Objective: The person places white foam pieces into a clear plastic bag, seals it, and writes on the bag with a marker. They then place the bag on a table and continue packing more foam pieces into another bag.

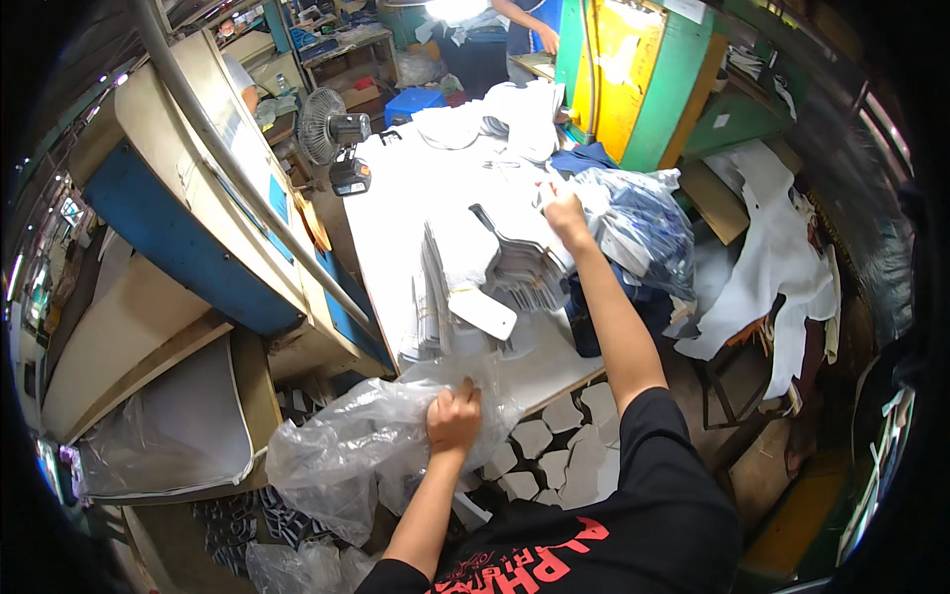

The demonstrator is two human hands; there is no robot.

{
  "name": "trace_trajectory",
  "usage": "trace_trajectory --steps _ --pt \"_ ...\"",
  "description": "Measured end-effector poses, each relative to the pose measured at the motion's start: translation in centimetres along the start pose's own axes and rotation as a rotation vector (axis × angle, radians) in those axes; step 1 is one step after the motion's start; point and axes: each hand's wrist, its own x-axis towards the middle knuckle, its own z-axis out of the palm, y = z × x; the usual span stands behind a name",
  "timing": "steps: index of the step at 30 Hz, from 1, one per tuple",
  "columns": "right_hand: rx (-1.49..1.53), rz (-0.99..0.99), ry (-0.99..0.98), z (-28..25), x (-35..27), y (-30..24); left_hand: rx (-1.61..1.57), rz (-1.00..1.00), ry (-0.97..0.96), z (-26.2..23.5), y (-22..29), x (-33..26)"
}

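My left hand (455, 416) is closed on a crumpled clear plastic bag (336, 436) at the near edge of the white table (564, 366). Farther off, my right hand (564, 210) has its fingers pressed together over the white pieces, beside a clear bag with dark blue contents (653, 223); glare hides what they hold, if anything. Between my hands stand stacks of cut white sheet pieces (529, 267), with another upright stack (427, 292) to their left. A white tag-like piece with a small hole (483, 313) leans against them.
A pale machine with a blue panel (198, 238) and a slanting metal pole (228, 168) stand at left. A fan (322, 124) and a battery-like black block (349, 173) are beyond. White sheet scraps (757, 247) hang at right. Another person's hand (547, 38) shows at the back.
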Motion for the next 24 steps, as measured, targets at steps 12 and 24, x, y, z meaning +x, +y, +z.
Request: trace_trajectory --steps 12,24 --pt "-0.006 0.189 -0.538 4.7 11.1 3.3 0.009 -0.018 -0.096 0.5 -0.3 0.7" --pt "-0.213 0.091 -0.559 4.8 11.4 5.0 -0.003 -0.019 -0.064 0.4 -0.3 1.3"
